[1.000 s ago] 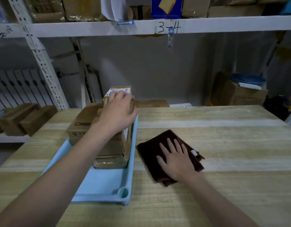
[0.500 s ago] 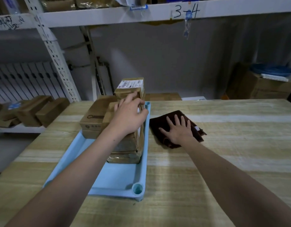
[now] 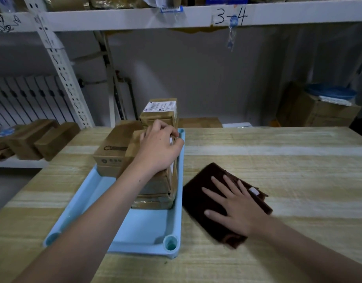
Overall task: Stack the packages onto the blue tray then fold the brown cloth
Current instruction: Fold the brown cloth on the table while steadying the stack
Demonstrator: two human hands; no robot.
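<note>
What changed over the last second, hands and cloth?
Left hand went from lying flat over the top package to fingers curled at the edge of the package stack in the blue tray. Right hand stayed flat on the folded brown cloth; the packages stayed put.

I see my left hand (image 3: pixel 159 149) curled over the top of the cardboard packages (image 3: pixel 155 180) stacked along the blue tray's (image 3: pixel 143 227) right wall. My right hand (image 3: pixel 235 209) lies flat on the folded brown cloth (image 3: pixel 202 186), just beside the tray on the wooden table (image 3: pixel 278 160).
</note>
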